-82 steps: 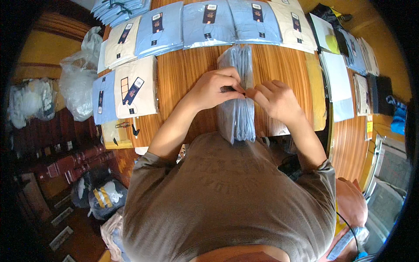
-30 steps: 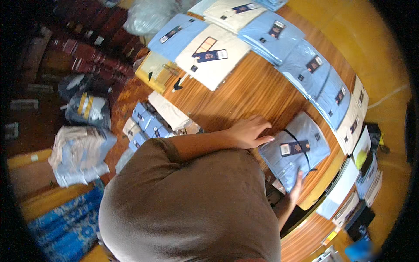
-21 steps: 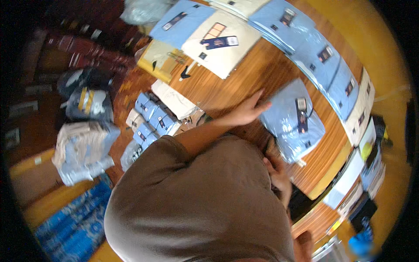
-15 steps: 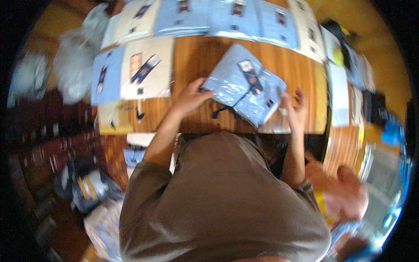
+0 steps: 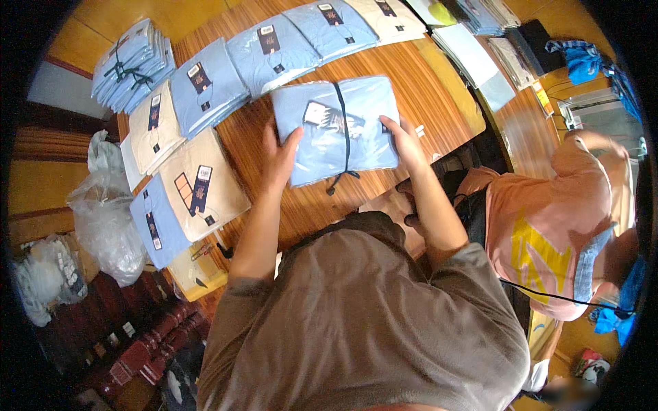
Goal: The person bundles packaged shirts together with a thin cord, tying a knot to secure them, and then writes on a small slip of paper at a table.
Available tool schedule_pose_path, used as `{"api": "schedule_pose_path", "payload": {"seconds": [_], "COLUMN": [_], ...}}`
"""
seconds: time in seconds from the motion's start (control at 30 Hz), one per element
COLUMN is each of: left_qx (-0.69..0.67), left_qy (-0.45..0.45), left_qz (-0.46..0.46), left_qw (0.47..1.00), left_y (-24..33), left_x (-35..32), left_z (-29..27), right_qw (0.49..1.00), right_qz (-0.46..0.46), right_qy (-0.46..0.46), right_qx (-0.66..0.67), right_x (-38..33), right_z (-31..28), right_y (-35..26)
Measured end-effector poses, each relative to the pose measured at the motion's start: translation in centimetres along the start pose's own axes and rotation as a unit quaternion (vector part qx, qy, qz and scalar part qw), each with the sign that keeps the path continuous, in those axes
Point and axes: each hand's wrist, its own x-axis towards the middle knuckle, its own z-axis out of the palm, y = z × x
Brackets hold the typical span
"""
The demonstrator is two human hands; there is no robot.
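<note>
Between my hands is a tied bundle of light-blue folded garments (image 5: 308, 161) in clear plastic. A dark cord (image 5: 346, 127) runs across its middle, and its loose tail hangs at the near edge. Under the plastic lies a dark hang tag with a white label, partly hidden by glare. My left hand (image 5: 279, 154) grips the left edge, thumb on top and fingers partly hidden beneath. Around the right edge my right hand (image 5: 409, 142) is closed, its thumb pressing on the plastic. The bundle is over the wooden table (image 5: 264, 209); whether it touches the wood I cannot tell.
Bagged blue garments (image 5: 205, 82) and cream garments (image 5: 212, 181) line the table's far and left sides. A cord-tied blue stack (image 5: 133, 65) sits at the far left. Clear plastic bags (image 5: 110, 219) hang beside the table. A co-worker in a pink top (image 5: 548, 219) is close on my right.
The view has swung to the right. The bundle has turned from tilted to nearly square before me. My right hand, earlier with raised fingers by its edge, now grips it.
</note>
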Motion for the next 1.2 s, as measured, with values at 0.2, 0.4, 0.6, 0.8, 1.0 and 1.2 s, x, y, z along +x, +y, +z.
{"api": "schedule_pose_path", "payload": {"seconds": [0.2, 0.4, 0.6, 0.8, 1.0, 1.2], "left_qx": [-0.423, -0.003, 0.116, 0.507, 0.495, 0.488], "left_qy": [-0.06, -0.033, 0.034, -0.055, -0.061, -0.063], "left_qz": [-0.133, -0.082, 0.031, 0.19, 0.13, 0.085], "left_qw": [0.894, 0.996, 0.992, 0.839, 0.857, 0.867], "left_y": [-1.5, -3.2, -4.2, 5.0, 1.5, 1.0], "left_x": [-2.2, -2.9, -3.4, -1.1, -1.8, -1.6], "left_z": [-3.3, -0.7, 0.1, 4.2, 5.1, 5.2], "right_qw": [0.925, 1.0, 0.957, 0.768, 0.8, 0.811], "right_qz": [0.073, -0.026, -0.089, -0.342, -0.29, -0.272], "right_qy": [-0.083, -0.009, 0.058, 0.042, -0.044, -0.075], "right_qx": [0.363, -0.004, -0.271, -0.539, -0.524, -0.512], "right_x": [-4.9, -3.4, -0.6, -1.8, 0.4, 1.3], "right_z": [-1.0, 0.9, 0.6, 5.6, 5.4, 5.3], "right_y": [0.8, 4.5, 3.9, -4.5, -2.0, -1.4]}}
